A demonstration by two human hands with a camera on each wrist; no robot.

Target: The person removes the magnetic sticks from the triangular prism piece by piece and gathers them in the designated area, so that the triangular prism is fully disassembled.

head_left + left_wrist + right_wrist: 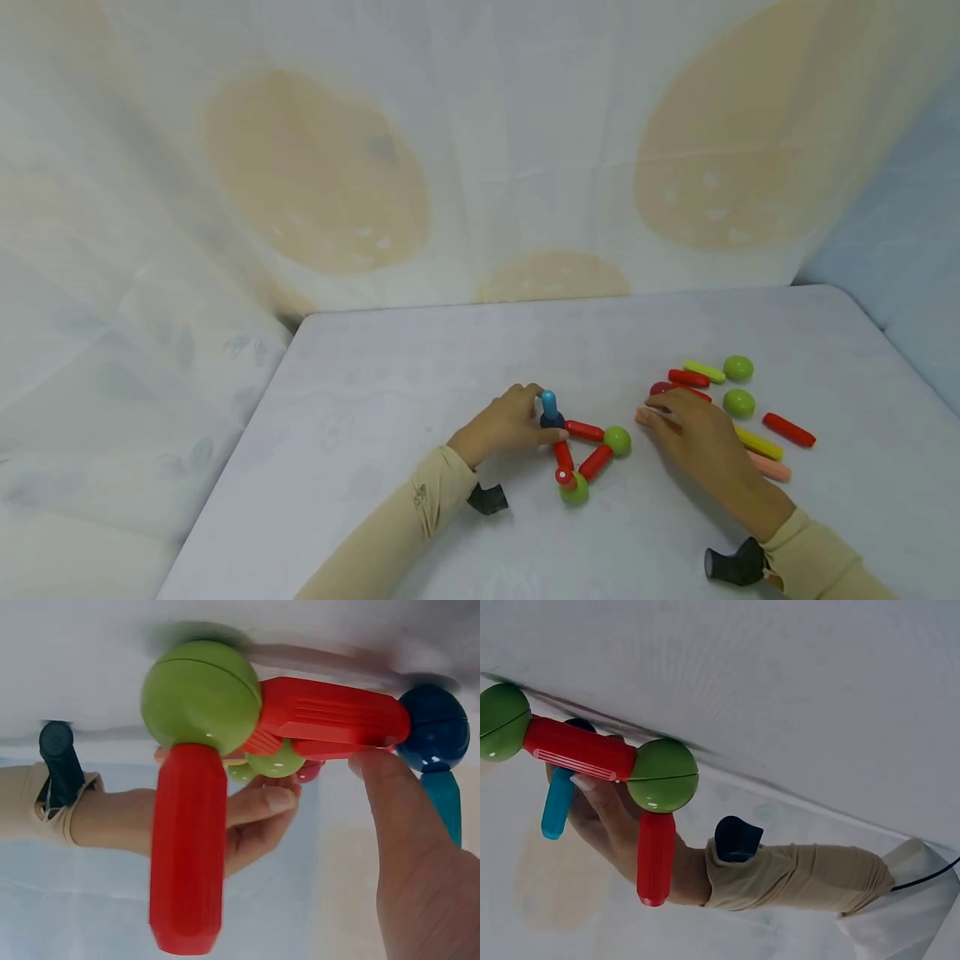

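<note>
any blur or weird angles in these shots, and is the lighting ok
Head view: soft even light, faint shadows, sharp, slight wide-angle bend at the edges. Left wrist view: upside down, very close, the green ball large, small glints on it, table edge smeared. Right wrist view: also inverted, fairly sharp.

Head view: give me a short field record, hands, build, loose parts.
left hand: holds dark blue ball at the triangle's corner
right hand: rests on pink stick in the loose pile, grip unclear
build: red sticks and green balls form a flat triangle; blue stick upright on the dark blue ball
loose parts: red, yellow and pink sticks, two green balls
surface: white table
</note>
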